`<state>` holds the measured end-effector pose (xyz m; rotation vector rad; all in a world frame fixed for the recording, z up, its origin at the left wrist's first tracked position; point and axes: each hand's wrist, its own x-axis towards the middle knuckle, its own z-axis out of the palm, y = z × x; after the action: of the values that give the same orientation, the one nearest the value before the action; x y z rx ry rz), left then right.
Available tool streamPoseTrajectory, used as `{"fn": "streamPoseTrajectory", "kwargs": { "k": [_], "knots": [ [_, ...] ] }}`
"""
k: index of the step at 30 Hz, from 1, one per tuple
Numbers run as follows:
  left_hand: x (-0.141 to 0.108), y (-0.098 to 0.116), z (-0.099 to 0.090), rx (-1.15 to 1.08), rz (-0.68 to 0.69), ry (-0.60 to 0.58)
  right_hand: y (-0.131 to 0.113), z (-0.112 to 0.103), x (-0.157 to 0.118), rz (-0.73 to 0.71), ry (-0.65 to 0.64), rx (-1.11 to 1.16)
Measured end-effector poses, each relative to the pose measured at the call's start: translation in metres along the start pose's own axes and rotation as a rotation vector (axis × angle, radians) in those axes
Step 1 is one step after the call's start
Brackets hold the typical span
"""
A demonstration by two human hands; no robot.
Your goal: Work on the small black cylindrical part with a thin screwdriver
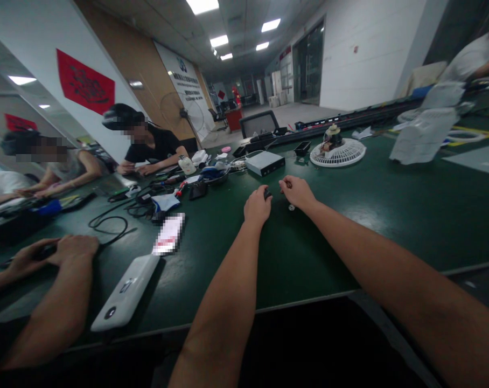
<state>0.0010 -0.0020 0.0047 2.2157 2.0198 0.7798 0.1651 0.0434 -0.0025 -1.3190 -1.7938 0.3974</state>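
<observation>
In the head view, the work is looking partway through, judged from how the parts are lying: a motor (332,132) is standing uncovered on a white fan grille (351,153) toward the tabletop's (321,258) far edge, and a small pale part (292,207) is lying loose just below the right hand (299,193). The pieces in the two hands are sitting apart, not joined; how much is remaining, I cannot tell.

The left hand (257,207) is holding a small dark piece (267,192), its fingers curled together around it, midway between the tabletop's near and far edges. The right hand is pinching what is looking like a small brownish piece (288,184), thumb and fingertips together, just beside the left. Beyond them, toward the far edge, a grey box (263,161) is resting; a white device (127,293) is lying by the near edge, left of both arms.
</observation>
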Motion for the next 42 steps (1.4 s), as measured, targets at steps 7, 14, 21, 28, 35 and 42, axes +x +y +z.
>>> {"fn": "streamPoseTrajectory", "kwargs": {
  "k": [7,14,21,28,35,42],
  "knots": [
    [0.0,-0.001,0.001,-0.026,-0.082,0.041,-0.002,0.001,-0.004,0.133,-0.224,0.274],
    [0.001,-0.004,0.004,0.008,-0.074,0.013,0.004,0.008,-0.002,0.037,-0.262,0.327],
    [-0.001,-0.004,0.001,0.026,-0.142,0.016,0.007,0.002,-0.002,-0.156,-0.617,0.396],
    [-0.003,-0.002,-0.003,0.027,-0.186,0.03,0.012,-0.015,0.001,-0.278,-0.437,-0.034],
    [-0.001,-0.004,-0.002,0.025,-0.189,0.022,0.019,-0.014,0.007,-0.15,-0.051,-0.189],
    [-0.001,-0.005,0.001,0.055,-0.187,0.021,0.013,-0.008,0.005,0.094,-0.052,0.335]
  ]
}}
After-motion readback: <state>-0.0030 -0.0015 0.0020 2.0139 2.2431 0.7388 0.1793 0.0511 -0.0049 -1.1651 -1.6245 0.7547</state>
